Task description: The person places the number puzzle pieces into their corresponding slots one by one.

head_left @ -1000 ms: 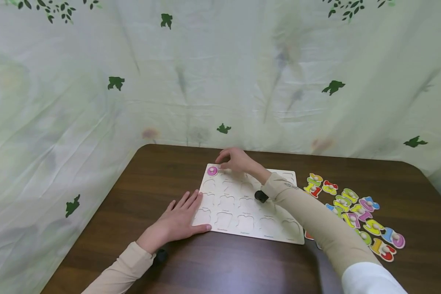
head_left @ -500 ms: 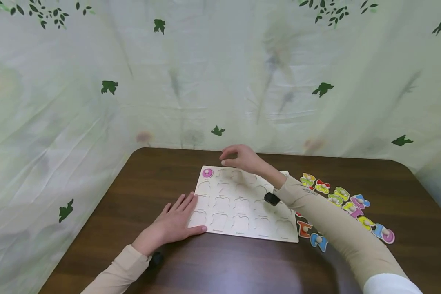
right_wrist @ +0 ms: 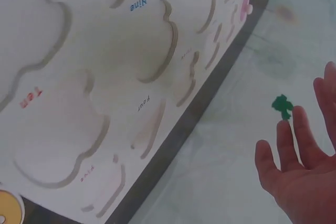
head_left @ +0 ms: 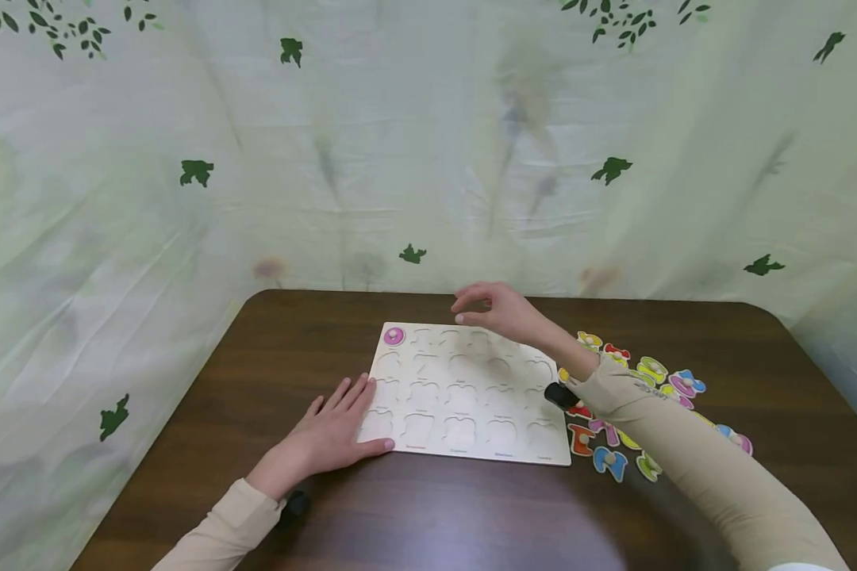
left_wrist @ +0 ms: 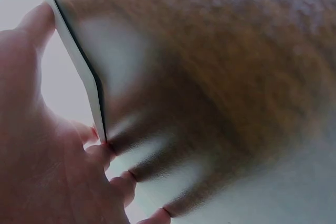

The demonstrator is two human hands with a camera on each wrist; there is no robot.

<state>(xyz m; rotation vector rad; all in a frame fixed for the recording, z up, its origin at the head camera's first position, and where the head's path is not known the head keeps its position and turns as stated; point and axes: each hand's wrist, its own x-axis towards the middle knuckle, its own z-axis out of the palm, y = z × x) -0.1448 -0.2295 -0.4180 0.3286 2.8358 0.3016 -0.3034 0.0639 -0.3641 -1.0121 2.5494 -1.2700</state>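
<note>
A white peg puzzle board (head_left: 439, 396) lies on the table, with number-shaped recesses labelled in words such as Nine and Ten in the right wrist view. In its far left corner sits a round magenta knobbed piece (head_left: 394, 336). My left hand (head_left: 328, 432) rests at the board's left edge, fingers spread and straight, thumb at the near corner. Above the board's far edge hovers my right hand (head_left: 503, 312), holding nothing, its fingers loosely bent. In the right wrist view the fingers (right_wrist: 286, 145) are apart from the board.
Several colourful knobbed number pieces lie right of the board, among them a blue one (head_left: 609, 462) and an orange one (head_left: 582, 438). My right forearm covers part of them. A printed curtain (head_left: 428, 159) hangs behind the dark wooden table (head_left: 428, 515).
My right hand has moved away from the magenta piece, rightward along the board's far edge. The magenta piece stays in its corner, and my left hand keeps its place on the board.
</note>
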